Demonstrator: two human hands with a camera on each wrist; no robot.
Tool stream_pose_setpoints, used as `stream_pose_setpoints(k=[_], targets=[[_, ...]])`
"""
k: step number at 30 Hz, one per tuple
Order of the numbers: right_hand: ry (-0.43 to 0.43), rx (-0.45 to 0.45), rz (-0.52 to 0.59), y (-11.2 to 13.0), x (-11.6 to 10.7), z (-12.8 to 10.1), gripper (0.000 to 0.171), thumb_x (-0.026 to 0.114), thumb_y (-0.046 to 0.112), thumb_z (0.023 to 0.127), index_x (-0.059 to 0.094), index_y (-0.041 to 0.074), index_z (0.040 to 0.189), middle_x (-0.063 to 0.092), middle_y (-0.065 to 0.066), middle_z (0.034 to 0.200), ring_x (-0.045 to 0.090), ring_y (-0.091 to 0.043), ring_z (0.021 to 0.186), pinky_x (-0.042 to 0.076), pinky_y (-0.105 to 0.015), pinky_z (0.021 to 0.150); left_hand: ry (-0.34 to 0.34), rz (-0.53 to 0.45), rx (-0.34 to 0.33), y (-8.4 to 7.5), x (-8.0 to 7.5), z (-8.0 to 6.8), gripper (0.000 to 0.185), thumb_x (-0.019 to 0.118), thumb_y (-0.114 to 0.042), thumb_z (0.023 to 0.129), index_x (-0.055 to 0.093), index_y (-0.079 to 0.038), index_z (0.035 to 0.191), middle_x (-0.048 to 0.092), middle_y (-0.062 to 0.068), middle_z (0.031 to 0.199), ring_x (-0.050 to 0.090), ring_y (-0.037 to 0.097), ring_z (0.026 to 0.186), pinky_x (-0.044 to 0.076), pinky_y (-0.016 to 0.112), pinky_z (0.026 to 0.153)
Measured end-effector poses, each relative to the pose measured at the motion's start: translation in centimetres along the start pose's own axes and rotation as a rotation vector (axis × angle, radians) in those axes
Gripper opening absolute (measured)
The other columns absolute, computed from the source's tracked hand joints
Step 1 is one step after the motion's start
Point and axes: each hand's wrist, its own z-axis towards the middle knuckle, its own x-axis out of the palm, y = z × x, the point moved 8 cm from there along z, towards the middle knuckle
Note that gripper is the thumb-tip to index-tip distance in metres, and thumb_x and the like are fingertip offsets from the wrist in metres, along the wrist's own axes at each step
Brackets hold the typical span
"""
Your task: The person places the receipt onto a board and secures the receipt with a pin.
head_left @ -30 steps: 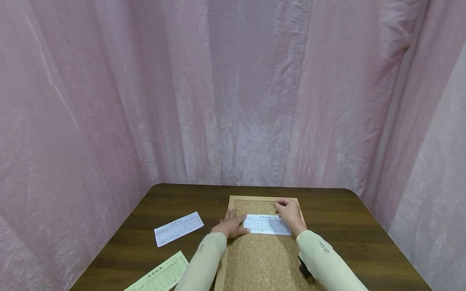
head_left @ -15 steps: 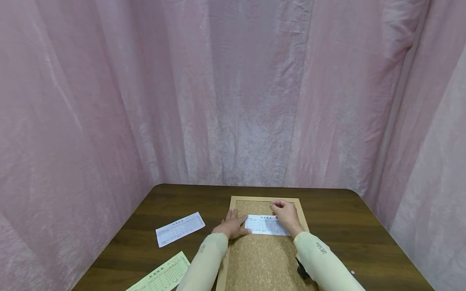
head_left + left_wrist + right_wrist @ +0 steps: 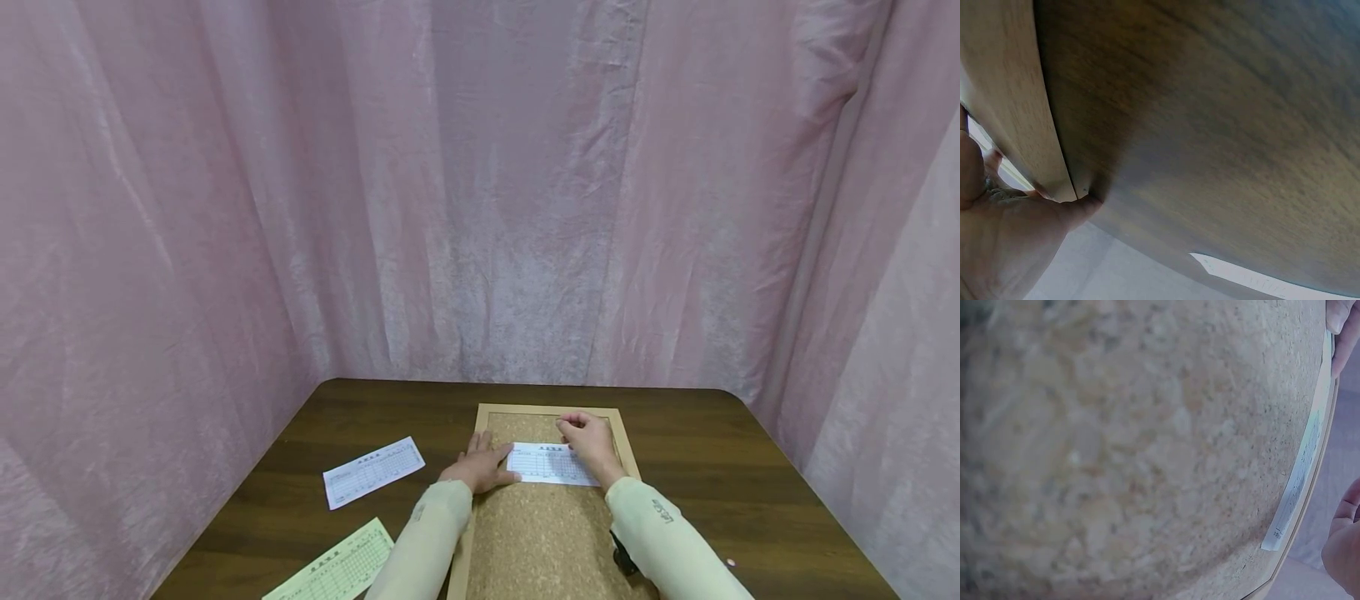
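- The white slip (image 3: 551, 464) lies flat across the far half of the cork board (image 3: 540, 542), which rests on the brown table (image 3: 675, 433).
- The left hand (image 3: 480, 467) lies flat, fingers straight, pressing the slip's left end where it meets the board's left frame.
- The right hand (image 3: 588, 440) rests on the slip's far right edge, fingers bent with the tips together; whether they pinch anything cannot be told.
- A second white slip (image 3: 372, 471) and a yellow slip (image 3: 333, 573) lie on the table to the left, well apart from the board.
- Pink curtains (image 3: 480, 192) hang around the table.
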Motion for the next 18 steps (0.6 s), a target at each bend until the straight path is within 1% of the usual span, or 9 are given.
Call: stream_pose_setpoints(k=[3,7,10,14,18], targets=[[0.004,-0.006,0.006,-0.01,0.09,0.04,0.013,0.070,0.010,0.092,0.072,-0.002,0.097,0.069,-0.010,0.083,0.064,-0.014,0.067,0.051,-0.025,0.059,-0.007,0.011,0.002,0.03,-0.02,0.02,0.069,0.062,-0.051,0.095,0.043,-0.019,0.152,0.017,0.022,0.162,0.011,0.041,0.149,0.025,0.061,0.111],[0.023,0.002,0.016,-0.12,0.13,0.16,0.014,0.069,0.011,0.093,0.072,-0.002,0.098,0.070,-0.018,0.091,0.066,-0.015,0.069,0.053,-0.026,0.060,-0.007,0.021,0.002,0.07,-0.05,0.05,0.068,0.061,-0.051,0.095,0.042,-0.019,0.153,0.017,0.021,0.161,0.011,0.040,0.149,0.026,0.061,0.111],[0.041,0.011,0.010,-0.38,0.21,0.25,0.015,0.068,0.012,0.094,0.071,-0.001,0.100,0.069,-0.021,0.096,0.067,-0.016,0.070,0.054,-0.029,0.062,-0.006,0.015,0.003,0.01,-0.09,-0.04,0.068,0.061,-0.050,0.095,0.043,-0.019,0.152,0.017,0.022,0.161,0.011,0.041,0.149,0.025,0.062,0.111],[0.050,0.014,0.000,-0.57,0.34,0.40,0.015,0.068,0.013,0.094,0.072,-0.001,0.100,0.069,-0.018,0.092,0.066,-0.017,0.071,0.054,-0.031,0.062,-0.005,0.005,0.006,-0.12,-0.19,-0.19,0.068,0.062,-0.050,0.095,0.043,-0.018,0.152,0.017,0.022,0.161,0.011,0.042,0.149,0.025,0.063,0.111],[0.051,0.007,-0.020,-0.64,0.55,0.52,0.013,0.069,0.013,0.093,0.073,0.001,0.097,0.068,-0.009,0.085,0.063,-0.017,0.068,0.049,-0.028,0.061,-0.002,-0.002,0.010,-0.20,-0.25,-0.25,0.069,0.062,-0.049,0.095,0.043,-0.017,0.152,0.017,0.023,0.161,0.010,0.042,0.149,0.024,0.063,0.111]])
